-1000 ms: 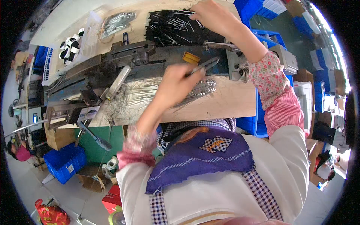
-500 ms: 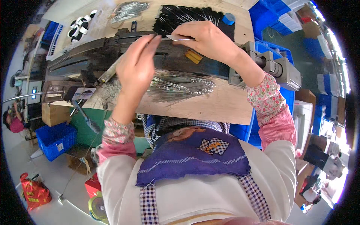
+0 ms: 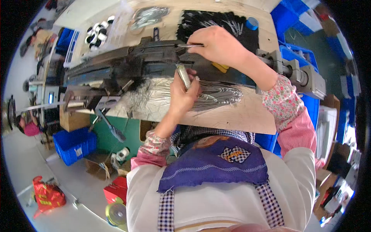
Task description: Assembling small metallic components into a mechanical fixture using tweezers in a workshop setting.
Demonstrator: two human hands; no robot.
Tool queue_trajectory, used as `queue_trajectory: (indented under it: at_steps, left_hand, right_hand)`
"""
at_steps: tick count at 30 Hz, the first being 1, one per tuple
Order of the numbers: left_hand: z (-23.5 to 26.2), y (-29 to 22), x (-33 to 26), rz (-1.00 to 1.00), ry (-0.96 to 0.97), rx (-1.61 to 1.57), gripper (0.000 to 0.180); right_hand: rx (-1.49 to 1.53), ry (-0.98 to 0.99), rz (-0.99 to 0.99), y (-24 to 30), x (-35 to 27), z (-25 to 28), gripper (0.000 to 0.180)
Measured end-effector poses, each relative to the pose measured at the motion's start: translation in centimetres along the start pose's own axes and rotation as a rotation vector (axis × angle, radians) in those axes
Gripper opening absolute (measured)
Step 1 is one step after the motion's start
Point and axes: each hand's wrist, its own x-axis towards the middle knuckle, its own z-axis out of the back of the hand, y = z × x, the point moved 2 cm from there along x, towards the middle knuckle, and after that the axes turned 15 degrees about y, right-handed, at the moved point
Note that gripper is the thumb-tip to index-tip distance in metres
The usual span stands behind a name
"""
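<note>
My right hand [image 3: 216, 44] is closed in a pinch on a flat, pointed metal strip [image 3: 192, 45], over the long dark metal machine [image 3: 150, 58]. Closer to me, my left hand [image 3: 183, 91] wraps round a silver cylindrical handle [image 3: 184, 75], whose far end reaches the machine's near edge. I cannot tell whether that handle is fixed to the machine. Just right of the left hand, a bundle of thin shiny wires [image 3: 224, 94] lies on the wooden table [image 3: 239, 118]. A yellow block [image 3: 220, 67] sits below my right wrist.
Behind the machine lie a black mat [image 3: 189, 21] with several metal pieces, a blue tape roll [image 3: 252, 23] and a clear tray [image 3: 119, 23] beside black-and-white rolls [image 3: 96, 34]. A grey cylindrical fitting [image 3: 305, 77] stands at the right, blue bins [image 3: 75, 145] around the table.
My left hand has come down and toward me from the machine's top and now grips the silver handle. The right hand still pinches the metal strip. The whole view has shifted a little.
</note>
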Motion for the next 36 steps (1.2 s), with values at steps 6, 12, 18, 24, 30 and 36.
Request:
queue_trajectory:
  at_steps: [6,12,18,24,30,36]
  left_hand:
    - [6.9,0.7,-1.9,0.209,0.068,0.106,0.029]
    - [16.5,1.0,-3.7,0.156,-0.508,-0.212,0.036]
    - [14.9,3.0,-4.1,-0.013,-0.461,-0.371,0.028]
    - [-0.5,-5.7,-1.3,-0.091,0.341,-0.256,0.031]
    - [-6.4,-2.6,5.9,0.333,0.487,-0.615,0.027]
    - [-5.5,-1.6,6.0,0.128,0.129,-0.505,0.024]
  right_hand:
    - [-0.280,-0.081,0.033,4.0,-3.1,1.2,0.014]
    - [-0.315,0.079,-0.653,-1.1,-7.5,-4.5,0.024]
    - [-0.224,0.092,-0.570,-2.9,-10.1,-4.4,0.028]
    - [0.096,0.208,-0.460,4.1,-14.5,1.8,0.022]
    - [0.226,0.521,-0.521,5.4,-16.4,3.3,0.026]
    - [0.117,0.135,-0.245,4.8,-13.4,7.0,0.014]
